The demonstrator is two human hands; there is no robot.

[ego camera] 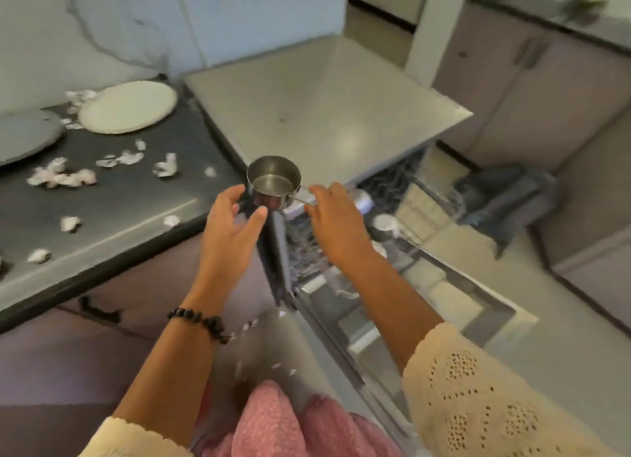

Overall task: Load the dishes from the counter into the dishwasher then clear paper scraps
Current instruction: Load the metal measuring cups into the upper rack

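Both hands meet at a steel pot (pixel 274 183) — right hand (pixel 336 217) pinching its handle.

Grey plate (pixel 24 139) cut off by left edge. Dishwasher rack (pixel 392 224) contents blurred, unreadable. Steel pot (pixel 273 183) handle mostly hidden behind right hand (pixel 336 217); grip unclear. Dark heap (pixel 505 197) on floor indistinct.
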